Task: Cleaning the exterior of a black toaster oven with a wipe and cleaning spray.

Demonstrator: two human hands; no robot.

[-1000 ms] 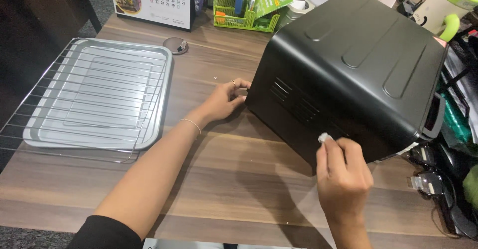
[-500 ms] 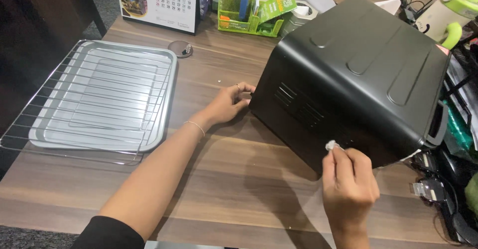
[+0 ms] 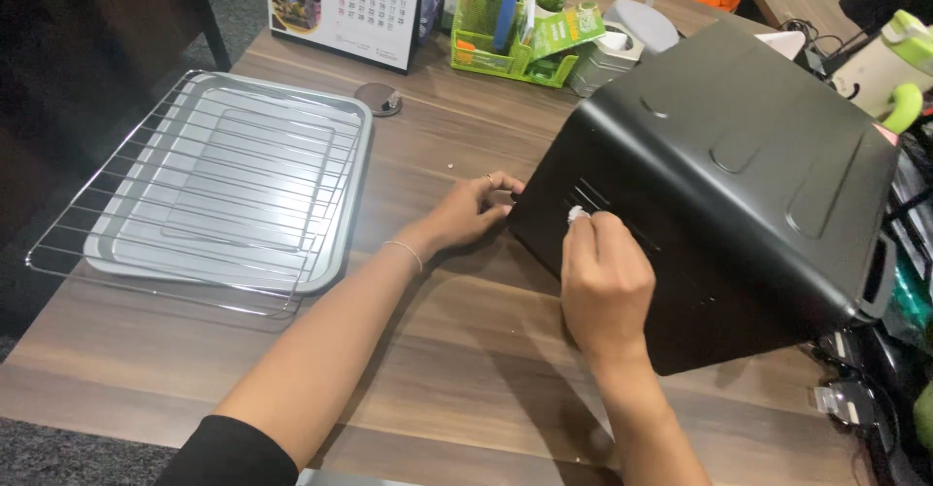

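The right hand [image 3: 604, 287] is rising from the near edge of the table [image 3: 457, 350], forearm almost upright in the view, wrist straight, back of the hand facing the camera; its fingers are curling closed, pinching a small white wad [image 3: 577, 215] at the fingertips and pressing it against the vented side panel of the black oven [image 3: 739, 156]. The left hand [image 3: 469, 213] is reaching in from the near left corner, its dark-sleeved arm lying diagonally across the wood with a thin bracelet at the wrist; the fingers are bending loosely, partly closed, and touching the oven's nearest lower corner rather than gripping anything. The oven is sitting toward the right edge of the table, turned at an angle. Near the left edge a wire rack [image 3: 126, 243] is lying over a grey baking tray [image 3: 335, 243]. Along the far edge a desk calendar [image 3: 355, 5] and a green mesh organiser [image 3: 505, 44] are standing.
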